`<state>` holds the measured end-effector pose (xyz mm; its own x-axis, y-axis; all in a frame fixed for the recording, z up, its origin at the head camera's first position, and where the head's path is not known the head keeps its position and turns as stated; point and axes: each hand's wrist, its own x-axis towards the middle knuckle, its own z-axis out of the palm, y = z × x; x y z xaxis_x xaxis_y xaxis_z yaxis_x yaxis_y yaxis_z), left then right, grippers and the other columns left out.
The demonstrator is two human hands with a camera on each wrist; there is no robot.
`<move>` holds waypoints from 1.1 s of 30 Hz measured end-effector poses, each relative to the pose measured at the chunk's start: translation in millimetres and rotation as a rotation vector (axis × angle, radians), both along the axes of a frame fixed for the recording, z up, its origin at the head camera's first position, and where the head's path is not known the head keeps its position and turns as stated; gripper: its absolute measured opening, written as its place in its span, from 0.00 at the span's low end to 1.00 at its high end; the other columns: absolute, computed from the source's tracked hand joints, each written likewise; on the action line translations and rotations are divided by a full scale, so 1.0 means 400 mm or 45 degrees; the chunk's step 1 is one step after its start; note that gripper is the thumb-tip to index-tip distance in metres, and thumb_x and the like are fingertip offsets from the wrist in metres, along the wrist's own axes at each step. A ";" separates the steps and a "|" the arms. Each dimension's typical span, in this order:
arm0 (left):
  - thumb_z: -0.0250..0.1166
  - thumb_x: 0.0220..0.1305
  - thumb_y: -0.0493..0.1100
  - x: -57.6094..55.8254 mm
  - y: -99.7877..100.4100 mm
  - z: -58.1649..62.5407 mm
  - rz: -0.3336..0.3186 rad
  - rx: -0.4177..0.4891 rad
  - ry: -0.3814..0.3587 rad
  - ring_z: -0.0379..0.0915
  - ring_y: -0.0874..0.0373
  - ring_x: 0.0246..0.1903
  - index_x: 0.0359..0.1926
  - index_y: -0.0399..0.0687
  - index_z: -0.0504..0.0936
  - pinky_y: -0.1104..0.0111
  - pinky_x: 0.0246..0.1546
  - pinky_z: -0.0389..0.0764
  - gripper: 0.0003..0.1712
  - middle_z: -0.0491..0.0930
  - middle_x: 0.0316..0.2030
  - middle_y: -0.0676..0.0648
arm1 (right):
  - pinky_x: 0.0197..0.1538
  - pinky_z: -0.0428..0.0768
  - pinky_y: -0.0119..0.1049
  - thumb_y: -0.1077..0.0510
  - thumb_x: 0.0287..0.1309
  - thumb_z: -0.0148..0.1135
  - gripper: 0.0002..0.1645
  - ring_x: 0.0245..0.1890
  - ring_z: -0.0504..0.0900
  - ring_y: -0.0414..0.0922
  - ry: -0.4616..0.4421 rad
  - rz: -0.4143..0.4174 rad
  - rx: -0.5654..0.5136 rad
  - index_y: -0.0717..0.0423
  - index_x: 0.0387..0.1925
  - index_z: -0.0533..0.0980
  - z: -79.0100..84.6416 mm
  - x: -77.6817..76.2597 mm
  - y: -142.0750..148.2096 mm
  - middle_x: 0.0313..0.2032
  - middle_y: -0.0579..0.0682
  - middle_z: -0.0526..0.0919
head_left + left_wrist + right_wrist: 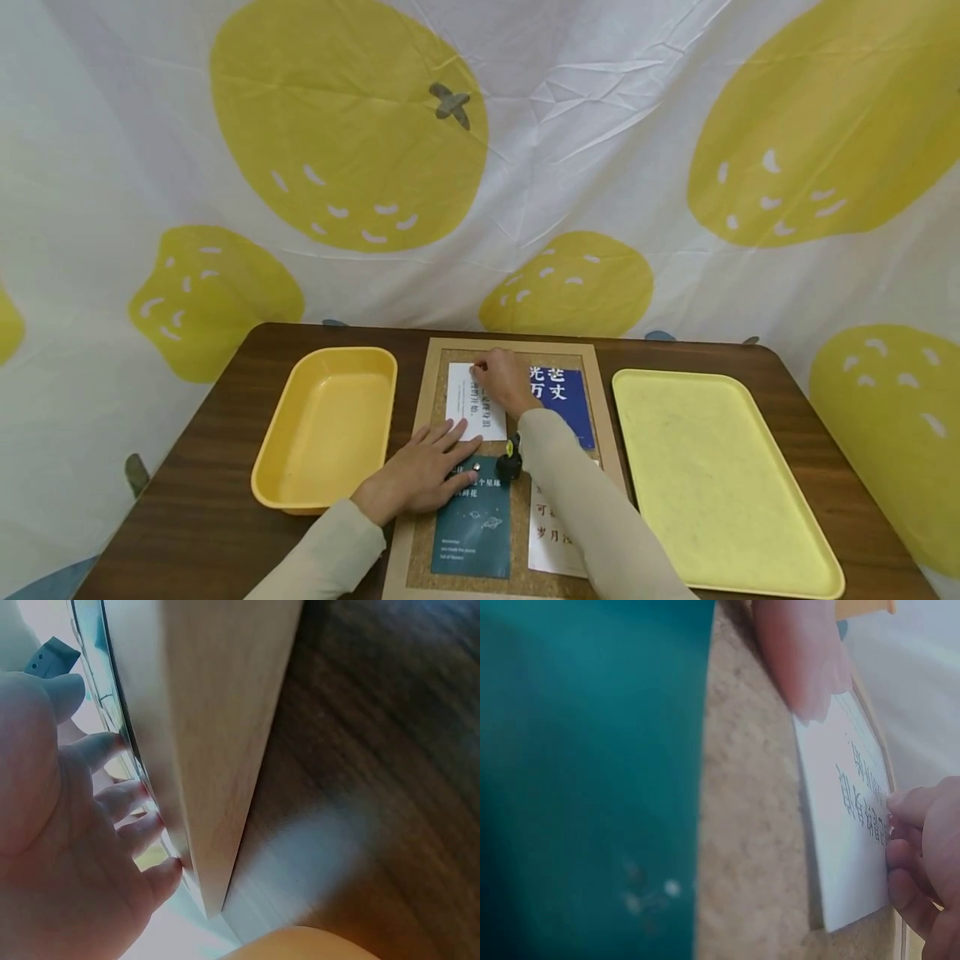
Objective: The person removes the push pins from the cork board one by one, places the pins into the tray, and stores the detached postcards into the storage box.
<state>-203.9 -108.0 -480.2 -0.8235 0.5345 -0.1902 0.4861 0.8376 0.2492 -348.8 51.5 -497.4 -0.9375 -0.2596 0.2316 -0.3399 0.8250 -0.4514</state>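
A framed corkboard [422, 542] lies on the table with several printed cards on it. My left hand [420, 471], fingers spread and fairly straight, rests on the bottom edge of the white card [465, 408] at the upper left, its thumb over the teal card [471, 533]. At the white card's top edge, my right hand [506, 383] pinches with curled thumb and fingers; I cannot tell what small thing is between the fingertips. The right wrist view shows those fingers [906, 801] close against the card's edge. A round pin [477, 467] sits near the teal card's top.
A blue card [570, 417] and another white card [546, 550] lie on the board's right half, partly behind my right arm. An orange-yellow basin [322, 433] stands left of the board, a pale yellow tray [720, 483] right of it. A fruit-print cloth [540, 167] hangs behind the table.
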 end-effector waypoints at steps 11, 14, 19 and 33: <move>0.46 0.77 0.60 0.001 -0.002 0.007 0.005 -0.011 -0.012 0.45 0.47 0.76 0.76 0.58 0.60 0.49 0.74 0.51 0.32 0.54 0.76 0.45 | 0.38 0.80 0.38 0.56 0.64 0.65 0.09 0.27 0.78 0.42 -0.071 0.013 -0.015 0.56 0.35 0.86 0.006 -0.002 -0.006 0.30 0.49 0.86; 0.46 0.77 0.60 0.000 -0.003 0.007 0.008 -0.011 -0.020 0.45 0.47 0.76 0.76 0.58 0.60 0.49 0.74 0.50 0.32 0.54 0.76 0.45 | 0.38 0.80 0.38 0.56 0.64 0.65 0.08 0.28 0.78 0.43 -0.084 0.010 -0.022 0.56 0.35 0.86 0.008 -0.002 -0.007 0.30 0.49 0.86; 0.46 0.76 0.60 0.000 -0.003 0.006 0.007 -0.007 -0.021 0.45 0.47 0.76 0.76 0.58 0.60 0.49 0.74 0.50 0.32 0.54 0.76 0.45 | 0.38 0.79 0.37 0.55 0.64 0.65 0.08 0.28 0.78 0.43 -0.126 -0.004 -0.035 0.55 0.35 0.85 0.009 -0.003 -0.007 0.30 0.48 0.85; 0.47 0.76 0.60 0.000 -0.002 0.004 -0.002 0.001 -0.010 0.45 0.46 0.76 0.76 0.58 0.60 0.49 0.74 0.50 0.33 0.54 0.77 0.45 | 0.33 0.75 0.34 0.54 0.61 0.67 0.07 0.26 0.76 0.42 -0.175 -0.029 -0.123 0.53 0.31 0.82 0.004 -0.007 -0.001 0.26 0.46 0.82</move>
